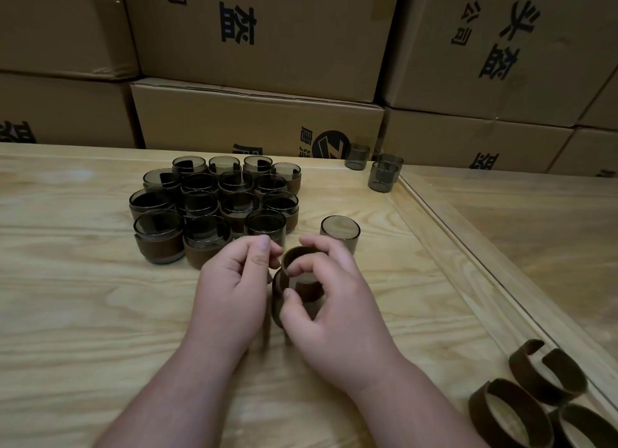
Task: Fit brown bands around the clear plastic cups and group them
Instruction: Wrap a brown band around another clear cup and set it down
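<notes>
On the counter (pixel 100 314), both hands (pixel 234 280) (pixel 334 300) pinch a brown band (pixel 297 257), working it around a cup (pixel 294 300) beside the banded group (pixel 214 207).

The scene is dim and warm-toned, with soft, even light and only faint shadows under the hands (pixel 291 293) on the pale wooden counter (pixel 83 314). The stacked brown cardboard boxes (pixel 257 46) bow outward from wide-angle distortion. Fingers look slightly smeared by motion; the far corners darken.
</notes>
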Motion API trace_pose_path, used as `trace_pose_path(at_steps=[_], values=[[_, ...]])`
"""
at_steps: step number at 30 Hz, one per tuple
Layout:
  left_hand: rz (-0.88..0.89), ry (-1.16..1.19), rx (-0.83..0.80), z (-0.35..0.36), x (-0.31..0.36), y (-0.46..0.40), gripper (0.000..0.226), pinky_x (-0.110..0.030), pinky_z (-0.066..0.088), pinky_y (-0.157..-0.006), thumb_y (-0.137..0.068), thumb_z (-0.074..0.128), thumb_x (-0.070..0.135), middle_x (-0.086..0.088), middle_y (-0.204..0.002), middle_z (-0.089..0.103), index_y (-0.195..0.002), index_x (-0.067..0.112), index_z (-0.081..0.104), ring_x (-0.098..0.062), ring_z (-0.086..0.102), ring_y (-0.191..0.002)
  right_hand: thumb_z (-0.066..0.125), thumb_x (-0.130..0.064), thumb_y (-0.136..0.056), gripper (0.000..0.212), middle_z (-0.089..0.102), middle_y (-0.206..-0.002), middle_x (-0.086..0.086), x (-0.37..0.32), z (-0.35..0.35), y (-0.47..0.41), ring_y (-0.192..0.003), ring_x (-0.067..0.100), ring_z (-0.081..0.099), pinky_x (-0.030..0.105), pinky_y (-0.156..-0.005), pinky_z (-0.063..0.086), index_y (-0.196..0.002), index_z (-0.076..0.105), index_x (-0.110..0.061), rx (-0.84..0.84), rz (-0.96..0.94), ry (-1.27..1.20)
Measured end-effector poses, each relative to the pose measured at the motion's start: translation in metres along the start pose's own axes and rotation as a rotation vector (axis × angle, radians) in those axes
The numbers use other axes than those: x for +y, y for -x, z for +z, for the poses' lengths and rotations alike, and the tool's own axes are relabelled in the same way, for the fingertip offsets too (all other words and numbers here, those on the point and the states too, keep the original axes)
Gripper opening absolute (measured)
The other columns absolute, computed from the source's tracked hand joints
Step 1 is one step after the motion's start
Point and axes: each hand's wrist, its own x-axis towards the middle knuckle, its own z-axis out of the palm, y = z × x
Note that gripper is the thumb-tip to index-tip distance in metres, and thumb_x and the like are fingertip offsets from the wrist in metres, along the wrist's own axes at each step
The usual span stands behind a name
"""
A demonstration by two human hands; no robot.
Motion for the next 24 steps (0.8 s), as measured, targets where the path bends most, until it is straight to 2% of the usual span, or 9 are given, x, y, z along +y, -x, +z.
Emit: trace_pose_path(at_steps=[3, 5, 8, 10, 12, 14, 17, 20, 24], values=[[-0.035, 0.072, -0.084, 0.000, 0.004, 0.002, 0.011, -0.014, 0.052, -0.073, -0.095, 0.065, 0.030, 0.015, -0.090, 0.075, -0.098, 0.034, 0.075, 0.001, 0.067, -0.081, 0.060, -0.031, -0.083, 0.025, 0.042, -0.142, -0.021, 0.003, 0.000, -0.001, -0.130, -0.012, 0.043, 0.003, -0.097, 0.037, -0.108, 0.062, -0.034, -0.010, 0.055, 0.021], [-0.061, 0.106, -0.172, -0.001, 0.004, 0.003, 0.025, -0.014, 0.054, -0.074, -0.085, 0.067, 0.035, 0.016, -0.101, 0.077, -0.109, 0.036, 0.074, -0.001, 0.071, -0.089, 0.059, -0.035, -0.085, 0.031, 0.037, -0.147, -0.026, 0.004, 0.000, -0.002, -0.134, -0.015, 0.037, 0.002, -0.101, 0.033, -0.115, 0.055, -0.040, -0.023, 0.077, 0.009], [-0.046, 0.114, -0.309, -0.001, 0.004, 0.005, 0.040, -0.012, 0.054, -0.069, -0.080, 0.072, 0.031, 0.020, -0.107, 0.077, -0.120, 0.035, 0.071, 0.000, 0.074, -0.084, 0.061, -0.038, -0.085, 0.043, 0.037, -0.149, -0.027, 0.004, 0.000, -0.002, -0.141, -0.012, 0.033, 0.005, -0.110, 0.031, -0.123, 0.043, -0.048, 0.000, 0.080, -0.037], [-0.037, 0.116, -0.306, -0.002, 0.004, 0.004, 0.042, -0.011, 0.054, -0.071, -0.079, 0.073, 0.030, 0.021, -0.108, 0.076, -0.121, 0.034, 0.071, -0.001, 0.075, -0.088, 0.066, -0.039, -0.083, 0.053, 0.043, -0.143, -0.027, 0.005, 0.000, -0.002, -0.137, -0.009, 0.040, 0.006, -0.107, 0.034, -0.128, 0.040, -0.050, 0.050, 0.090, -0.044], [-0.056, 0.141, -0.265, -0.003, 0.002, 0.003, 0.043, -0.015, 0.056, -0.073, -0.077, 0.075, 0.031, 0.016, -0.108, 0.077, -0.120, 0.034, 0.072, -0.005, 0.076, -0.091, 0.068, -0.044, -0.081, 0.056, 0.048, -0.132, -0.028, 0.006, 0.000, -0.003, -0.128, -0.008, 0.048, 0.002, -0.098, 0.037, -0.130, 0.040, -0.050, 0.105, 0.120, -0.042], [-0.076, 0.147, -0.235, -0.003, 0.001, 0.001, 0.044, -0.023, 0.060, -0.079, -0.076, 0.076, 0.033, 0.010, -0.108, 0.078, -0.120, 0.035, 0.073, -0.011, 0.076, -0.095, 0.068, -0.050, -0.079, 0.054, 0.052, -0.125, -0.026, 0.007, 0.000, -0.003, -0.120, -0.007, 0.052, 0.000, -0.091, 0.036, -0.128, 0.046, -0.046, 0.138, 0.140, -0.027], [-0.084, 0.155, -0.232, -0.005, 0.001, 0.001, 0.044, -0.034, 0.063, -0.086, -0.076, 0.077, 0.034, 0.005, -0.109, 0.078, -0.120, 0.036, 0.074, -0.018, 0.075, -0.098, 0.068, -0.051, -0.077, 0.049, 0.058, -0.117, -0.024, 0.009, 0.000, -0.003, -0.116, -0.004, 0.056, 0.001, -0.090, 0.037, -0.123, 0.053, -0.042, 0.161, 0.130, 0.005], [-0.093, 0.168, -0.212, -0.006, 0.001, 0.001, 0.042, -0.040, 0.063, -0.085, -0.075, 0.079, 0.035, -0.002, -0.108, 0.077, -0.117, 0.038, 0.076, -0.027, 0.075, -0.097, 0.069, -0.047, -0.077, 0.050, 0.060, -0.117, -0.023, 0.010, -0.001, -0.002, -0.115, -0.003, 0.058, 0.004, -0.092, 0.040, -0.124, 0.056, -0.039, 0.163, 0.129, 0.000], [-0.095, 0.156, -0.186, -0.006, 0.000, -0.001, 0.041, -0.039, 0.064, -0.083, -0.073, 0.081, 0.041, -0.003, -0.106, 0.076, -0.113, 0.046, 0.075, -0.025, 0.075, -0.096, 0.070, -0.051, -0.078, 0.069, 0.049, -0.128, -0.030, 0.014, -0.002, -0.003, -0.122, -0.007, 0.051, 0.006, -0.093, 0.042, -0.141, 0.051, -0.033, 0.120, 0.179, 0.034]])
